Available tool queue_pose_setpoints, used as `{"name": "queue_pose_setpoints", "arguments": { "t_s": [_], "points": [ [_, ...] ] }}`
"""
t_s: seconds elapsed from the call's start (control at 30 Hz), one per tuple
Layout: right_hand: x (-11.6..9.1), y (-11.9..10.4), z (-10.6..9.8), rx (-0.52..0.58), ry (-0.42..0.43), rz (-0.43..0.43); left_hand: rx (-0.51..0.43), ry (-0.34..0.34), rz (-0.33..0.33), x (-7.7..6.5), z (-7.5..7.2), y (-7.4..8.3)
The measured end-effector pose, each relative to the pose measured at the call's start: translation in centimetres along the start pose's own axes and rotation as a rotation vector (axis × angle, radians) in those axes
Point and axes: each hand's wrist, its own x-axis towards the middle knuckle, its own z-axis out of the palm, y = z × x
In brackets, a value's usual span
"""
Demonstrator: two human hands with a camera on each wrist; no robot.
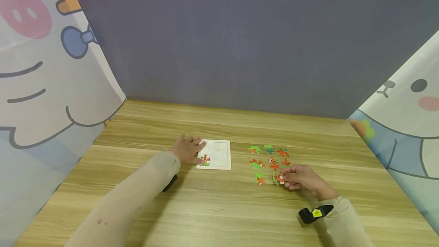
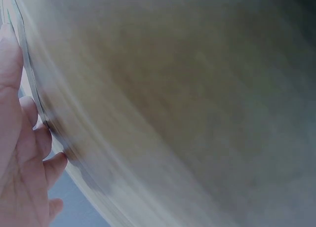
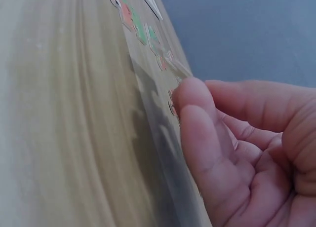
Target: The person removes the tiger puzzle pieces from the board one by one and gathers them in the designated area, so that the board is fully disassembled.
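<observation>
A white square puzzle tray point(image 1: 219, 167) lies flat on the wooden table, with one red and green puzzle piece point(image 1: 205, 160) in its near left corner. My left hand point(image 1: 186, 150) rests at the tray's left edge, fingers spread, the thumb by that corner piece. My right hand point(image 1: 302, 180) pinches a red and green puzzle piece point(image 1: 278, 178) between thumb and fingers, at the near right of the loose pieces. In the right wrist view the fingertips point(image 3: 193, 94) hide most of that piece. The left wrist view shows the left hand point(image 2: 24, 138) along the table's surface.
Several loose puzzle pieces point(image 1: 257, 164), red, orange and green, lie on the table point(image 1: 219, 212) between the tray and my right hand. A dark grey partition point(image 1: 233, 48) stands behind the table. Cartoon-printed curtains point(image 1: 51, 87) hang at both sides.
</observation>
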Motion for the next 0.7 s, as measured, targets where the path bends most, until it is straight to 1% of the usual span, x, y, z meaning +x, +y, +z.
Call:
{"name": "queue_pose_setpoints", "arguments": {
  "t_s": [0.23, 0.37, 0.57, 0.7],
  "points": [
    [0.08, 0.37, 0.24, 0.014, -0.008, 0.028, 0.049, -0.004, -0.001, 0.14, -0.18, 0.28],
    [0.1, 0.45, 0.3, 0.0, 0.003, 0.044, 0.063, -0.009, -0.006, 0.29, -0.13, 0.17],
    [0.2, 0.23, 0.37, -0.067, 0.038, 0.066, 0.051, 0.003, -0.004, 0.17, 0.0, 0.14],
    [0.37, 0.01, 0.33, -0.14, 0.062, 0.075, 0.04, 0.014, 0.002, -0.09, 0.02, 0.05]
  ]
}}
